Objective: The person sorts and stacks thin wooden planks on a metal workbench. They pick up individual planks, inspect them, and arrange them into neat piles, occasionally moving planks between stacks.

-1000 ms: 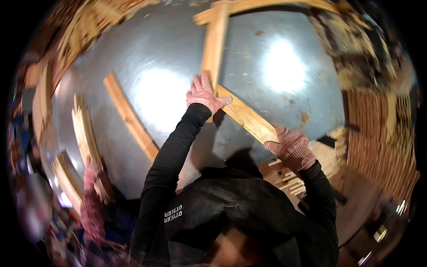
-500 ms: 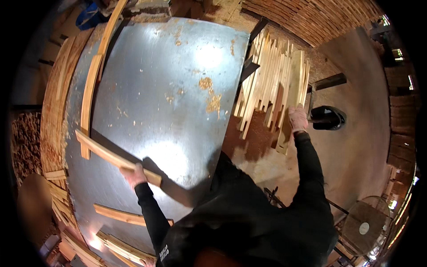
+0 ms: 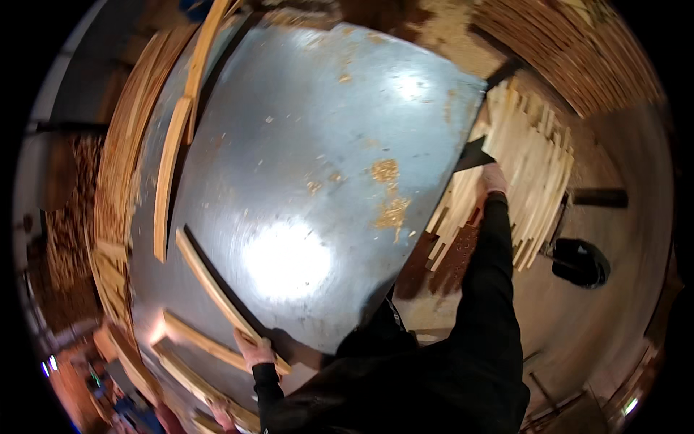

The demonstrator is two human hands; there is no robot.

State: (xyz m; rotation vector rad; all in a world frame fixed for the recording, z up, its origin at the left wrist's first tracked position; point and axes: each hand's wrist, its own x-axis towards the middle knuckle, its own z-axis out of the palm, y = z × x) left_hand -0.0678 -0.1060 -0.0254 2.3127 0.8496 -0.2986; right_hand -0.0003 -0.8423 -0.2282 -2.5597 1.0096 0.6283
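The person's left hand [image 3: 255, 352] is clamped around the near end of a long, straight strip of pale yellow wood [image 3: 213, 286], which slants away to the far left over the near left part of a broad, grey sheet-metal table [image 3: 311, 145]. The right hand [image 3: 494, 179] is stretched out past the table's right edge, at a wide pile of narrow, cream-coloured wooden strips [image 3: 531, 173] laid side by side; its fingers are too blurred to tell whether they are closed on one. Just beyond that hand, a dark, flat metal bar [image 3: 473, 154] juts from the table's edge over the pile. Loose, golden wood shavings [image 3: 385, 171] lie on the right half of the tabletop. Along its left side runs a long, orange-tinted wooden beam [image 3: 170, 181], its far end meeting another piece. A shorter, light-brown wooden strip [image 3: 206, 340] lies left of the held one, its near end close to the left hand. At the near left, a co-worker's hand [image 3: 223, 414] is on a pale, thick wooden length [image 3: 188, 372]. A rounded black container [image 3: 580, 262] stands on the floor at the right.
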